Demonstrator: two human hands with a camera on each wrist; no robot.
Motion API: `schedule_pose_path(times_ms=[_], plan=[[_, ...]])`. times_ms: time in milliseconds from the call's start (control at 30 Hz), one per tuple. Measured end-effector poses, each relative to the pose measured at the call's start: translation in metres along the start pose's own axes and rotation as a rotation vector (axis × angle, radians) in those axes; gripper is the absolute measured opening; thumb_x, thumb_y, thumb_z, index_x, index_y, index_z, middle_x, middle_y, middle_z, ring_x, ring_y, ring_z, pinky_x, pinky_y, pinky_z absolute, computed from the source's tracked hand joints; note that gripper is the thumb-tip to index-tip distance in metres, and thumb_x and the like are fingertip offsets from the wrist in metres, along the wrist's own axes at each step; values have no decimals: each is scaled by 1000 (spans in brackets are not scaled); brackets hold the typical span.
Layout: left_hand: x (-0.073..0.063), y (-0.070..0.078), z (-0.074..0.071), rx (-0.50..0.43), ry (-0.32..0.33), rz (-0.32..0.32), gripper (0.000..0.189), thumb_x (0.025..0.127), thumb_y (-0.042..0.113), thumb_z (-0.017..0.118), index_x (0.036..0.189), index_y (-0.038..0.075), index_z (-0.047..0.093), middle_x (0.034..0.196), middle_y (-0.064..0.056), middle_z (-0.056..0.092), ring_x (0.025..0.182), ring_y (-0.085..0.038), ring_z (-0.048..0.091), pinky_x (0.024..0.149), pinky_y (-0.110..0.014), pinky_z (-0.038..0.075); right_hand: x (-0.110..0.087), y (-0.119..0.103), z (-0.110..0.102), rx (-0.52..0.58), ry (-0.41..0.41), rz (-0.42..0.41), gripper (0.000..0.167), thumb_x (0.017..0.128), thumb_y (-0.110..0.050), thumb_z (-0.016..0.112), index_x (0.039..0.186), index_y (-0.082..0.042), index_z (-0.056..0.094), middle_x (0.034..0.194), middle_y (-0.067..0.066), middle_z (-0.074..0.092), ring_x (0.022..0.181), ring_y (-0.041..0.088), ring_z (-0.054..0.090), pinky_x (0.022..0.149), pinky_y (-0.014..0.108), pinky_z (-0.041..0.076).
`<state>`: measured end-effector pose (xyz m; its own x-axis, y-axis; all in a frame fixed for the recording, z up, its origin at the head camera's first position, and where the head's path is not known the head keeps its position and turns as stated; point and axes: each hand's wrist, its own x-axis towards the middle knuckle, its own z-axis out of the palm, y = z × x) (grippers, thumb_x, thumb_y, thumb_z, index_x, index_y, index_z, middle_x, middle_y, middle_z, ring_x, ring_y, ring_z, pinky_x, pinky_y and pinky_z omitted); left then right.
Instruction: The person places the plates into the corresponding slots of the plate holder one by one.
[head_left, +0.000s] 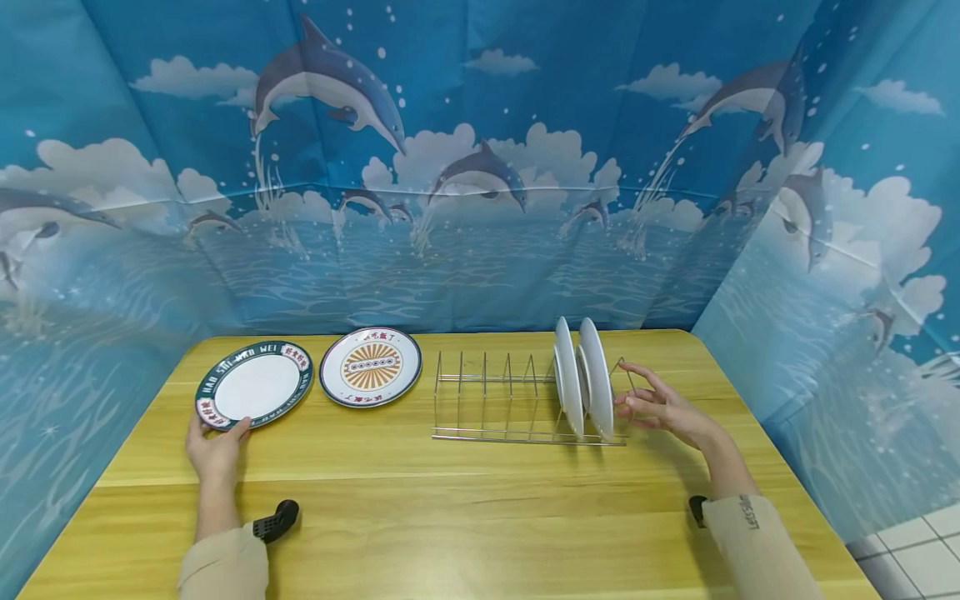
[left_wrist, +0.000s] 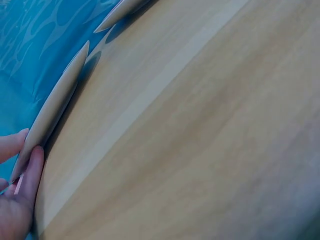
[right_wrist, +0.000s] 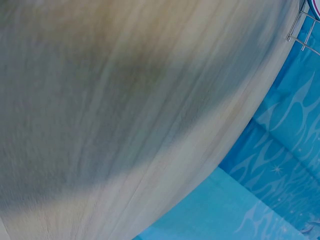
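My left hand pinches the near rim of a white plate with a dark green lettered border. In the left wrist view, fingers lie on both sides of the plate's edge. Beside it lies a second plate with an orange sunburst centre. At the right, two white plates stand upright in the slots of a wire dish rack. My right hand is at the rack's right end, its fingers parted near the end wire and outer plate; exact contact is unclear.
The wooden table carries everything. A blue dolphin-print curtain hangs along its back and sides. Black wrist devices sit by both sleeves. White floor tiles show at the lower right.
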<state>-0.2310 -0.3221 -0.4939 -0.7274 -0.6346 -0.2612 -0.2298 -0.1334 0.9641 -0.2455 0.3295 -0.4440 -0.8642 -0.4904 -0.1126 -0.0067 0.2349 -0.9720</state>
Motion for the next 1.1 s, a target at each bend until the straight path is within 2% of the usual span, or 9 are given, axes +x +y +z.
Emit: schedule_pose_path(times_ms=[133, 233, 333, 467, 600, 700, 833, 1000, 1100], plan=[[-3, 3, -1, -134, -3, -50, 90, 81, -5, 62, 148, 26, 10, 127, -1, 26, 91, -3, 47, 83, -14, 48, 0, 0, 0, 6, 2, 5, 64, 98, -13, 42, 148, -17, 3, 115, 11, 56, 104, 26, 57, 94, 54, 42], [-6, 5, -2, -215, -4, -75, 89, 81, -7, 61, 147, 28, 13, 110, 8, 29, 88, -4, 48, 82, -14, 48, 0, 0, 0, 16, -1, 5, 64, 98, -13, 43, 148, -18, 3, 115, 8, 56, 104, 25, 57, 95, 52, 42], [-9, 8, -3, -250, -13, -84, 89, 81, -6, 62, 147, 28, 14, 105, 8, 30, 88, -4, 49, 82, -14, 49, 0, 0, 0, 20, 0, 2, 65, 97, -13, 44, 148, -17, 3, 112, 3, 57, 103, 24, 58, 95, 51, 43], [-11, 9, -6, -356, -37, -114, 91, 80, -5, 63, 147, 31, 13, 127, 2, 35, 98, -5, 51, 83, -15, 48, 0, 1, 0, 15, 5, 4, 65, 97, -13, 44, 148, -17, 4, 111, 1, 58, 103, 23, 58, 95, 51, 43], [-12, 9, -9, -486, -85, -154, 92, 81, -5, 63, 145, 38, 13, 150, 0, 9, 106, -5, 49, 87, -15, 46, 0, 1, 0, 8, 6, 6, 64, 98, -13, 43, 148, -18, 3, 111, 2, 58, 103, 23, 58, 94, 50, 44], [-13, 8, -11, -531, -132, -173, 92, 83, -6, 61, 144, 41, 11, 152, 4, -1, 95, -2, 55, 88, -16, 45, -1, 1, 0, 4, 9, 6, 64, 98, -13, 43, 148, -17, 3, 110, 1, 58, 103, 23, 58, 94, 49, 44], [-18, 10, -14, -634, -204, -185, 91, 86, -6, 55, 143, 45, 7, 152, 3, -1, 80, -7, 61, 89, -21, 46, -1, 1, 0, 3, 8, 7, 64, 98, -14, 43, 148, -17, 3, 113, 5, 57, 103, 23, 57, 95, 53, 42], [-26, 17, -14, -751, -267, -130, 89, 87, -3, 55, 143, 47, 8, 151, 7, -1, 81, -15, 63, 86, -30, 50, 0, 2, 0, 0, 7, 8, 64, 98, -13, 43, 148, -18, 3, 114, 9, 56, 103, 23, 57, 96, 57, 39], [-30, 23, -10, -786, -249, -71, 87, 85, -2, 59, 142, 47, 14, 149, 7, 4, 86, -16, 62, 81, -31, 53, 0, 2, -1, 4, 6, 6, 63, 98, -14, 43, 148, -19, 4, 114, 8, 56, 103, 23, 57, 96, 58, 39]])
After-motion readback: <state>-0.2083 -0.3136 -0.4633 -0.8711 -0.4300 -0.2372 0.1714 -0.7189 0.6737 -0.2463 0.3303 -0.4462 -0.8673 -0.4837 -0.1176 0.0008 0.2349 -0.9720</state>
